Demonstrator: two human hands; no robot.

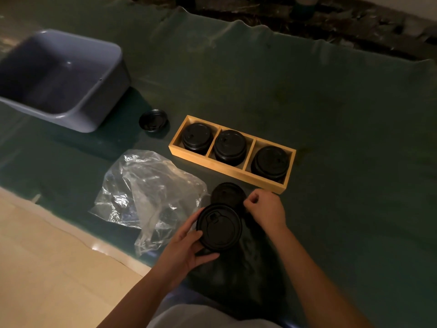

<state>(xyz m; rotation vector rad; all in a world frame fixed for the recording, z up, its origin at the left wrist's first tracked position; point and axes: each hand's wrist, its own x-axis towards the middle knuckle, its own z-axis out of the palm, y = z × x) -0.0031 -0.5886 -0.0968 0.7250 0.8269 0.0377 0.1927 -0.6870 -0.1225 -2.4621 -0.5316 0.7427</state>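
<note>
My left hand point(186, 247) grips a stack of black cup lids point(218, 227) from below and the side, its top lid facing me. Just beyond lies another black lid pile point(227, 194) on the green cloth; my right hand point(264, 207) has curled fingers at its right edge, and whether they pinch a lid cannot be told. A wooden tray point(234, 171) with three compartments sits behind. Each compartment holds a stack of black lids: left stack point(197, 137), middle stack point(229, 146), right stack point(269, 162).
A single black lid point(153, 120) lies on the cloth left of the tray. A crumpled clear plastic bag point(146, 197) lies left of my hands. A grey plastic tub point(61, 79) stands at the far left. The cloth's edge meets pale floor point(47, 268) at lower left.
</note>
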